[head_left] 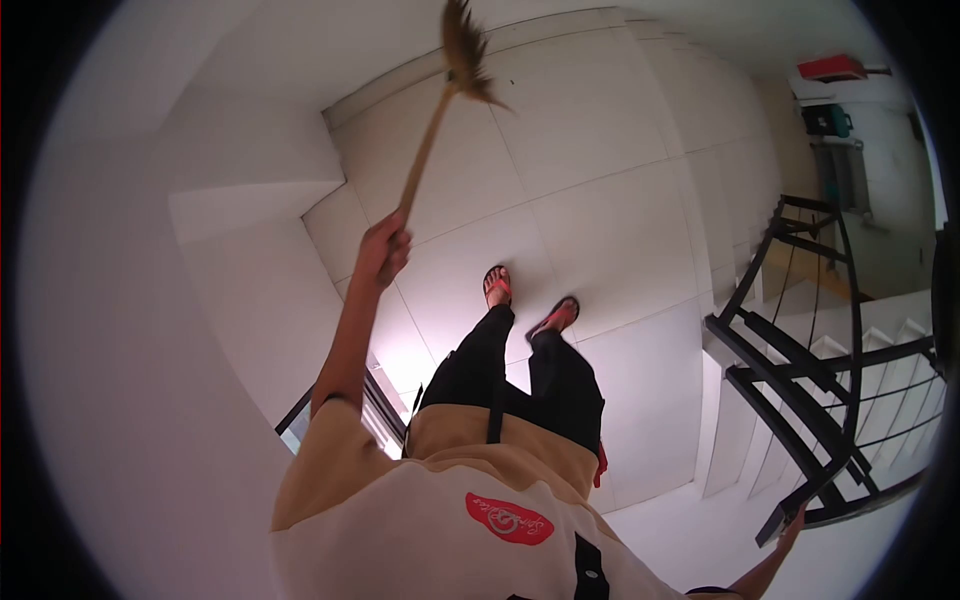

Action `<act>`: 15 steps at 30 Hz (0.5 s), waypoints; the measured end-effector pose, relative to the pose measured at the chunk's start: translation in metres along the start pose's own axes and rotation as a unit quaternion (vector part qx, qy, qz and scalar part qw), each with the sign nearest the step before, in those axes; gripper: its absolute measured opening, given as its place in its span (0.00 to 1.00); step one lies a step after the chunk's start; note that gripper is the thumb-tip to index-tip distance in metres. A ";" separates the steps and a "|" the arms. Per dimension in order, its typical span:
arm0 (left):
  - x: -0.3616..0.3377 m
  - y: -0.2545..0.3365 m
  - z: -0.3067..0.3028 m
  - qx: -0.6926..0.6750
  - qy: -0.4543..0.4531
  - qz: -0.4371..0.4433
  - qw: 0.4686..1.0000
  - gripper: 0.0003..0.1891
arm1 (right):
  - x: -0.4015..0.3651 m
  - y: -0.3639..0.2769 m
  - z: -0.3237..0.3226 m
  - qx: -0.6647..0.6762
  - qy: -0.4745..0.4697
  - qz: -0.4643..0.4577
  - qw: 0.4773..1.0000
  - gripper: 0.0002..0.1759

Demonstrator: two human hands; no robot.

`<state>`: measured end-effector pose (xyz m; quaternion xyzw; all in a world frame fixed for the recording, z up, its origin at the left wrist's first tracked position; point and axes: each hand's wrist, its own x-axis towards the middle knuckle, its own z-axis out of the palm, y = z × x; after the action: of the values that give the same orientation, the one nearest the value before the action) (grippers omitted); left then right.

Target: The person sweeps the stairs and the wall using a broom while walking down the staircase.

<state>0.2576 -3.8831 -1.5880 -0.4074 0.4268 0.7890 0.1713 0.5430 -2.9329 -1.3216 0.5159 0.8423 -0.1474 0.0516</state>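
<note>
A broom with a light wooden handle and a brown bristle head points up and away over the tiled floor, its bristles near the wall at the top. My left hand is closed around the lower part of its handle. At the lower right, my right hand is at the end of the black metal railing; its fingers are mostly hidden, so its grip is unclear.
Stairs go down beside the railing on the right. White walls stand at the left and top. A red object and a green case are at the upper right. My sandalled feet are on the tiles.
</note>
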 end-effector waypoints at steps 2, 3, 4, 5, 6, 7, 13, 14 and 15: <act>-0.044 -0.003 -0.012 0.019 0.058 0.002 0.998 0.08 | 0.013 -0.008 0.010 -0.019 0.046 0.020 0.999 0.46; -0.063 -0.010 -0.017 0.030 0.085 0.005 0.996 0.08 | 0.018 -0.010 0.013 -0.025 0.067 0.028 0.997 0.46; -0.073 -0.020 -0.030 0.006 0.119 -0.022 0.993 0.08 | 0.021 -0.009 0.016 -0.028 0.079 0.034 0.996 0.46; -0.074 -0.030 -0.044 -0.016 0.151 -0.045 0.987 0.08 | 0.022 -0.009 0.019 -0.028 0.087 0.041 0.995 0.46; -0.071 -0.040 -0.050 -0.027 0.194 -0.056 0.979 0.07 | 0.023 -0.009 0.022 -0.027 0.095 0.047 0.994 0.45; -0.069 -0.053 -0.053 -0.040 0.237 -0.065 0.968 0.07 | 0.025 -0.009 0.020 -0.024 0.099 0.052 0.993 0.45; 0.076 -0.187 -0.088 -0.113 0.305 -0.101 0.940 0.06 | 0.039 0.011 0.020 -0.003 0.085 0.027 0.996 0.45; 0.104 -0.197 -0.073 -0.152 0.281 -0.092 0.943 0.05 | 0.036 0.018 0.023 -0.016 0.127 0.026 0.991 0.44; 0.135 -0.215 -0.050 -0.193 0.257 -0.083 0.943 0.05 | 0.038 0.024 0.025 -0.030 0.169 0.023 0.985 0.43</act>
<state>0.3330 -3.8107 -1.8244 -0.6555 0.2603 0.7078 0.0387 0.5448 -2.8980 -1.3589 0.5506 0.8310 -0.0311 -0.0728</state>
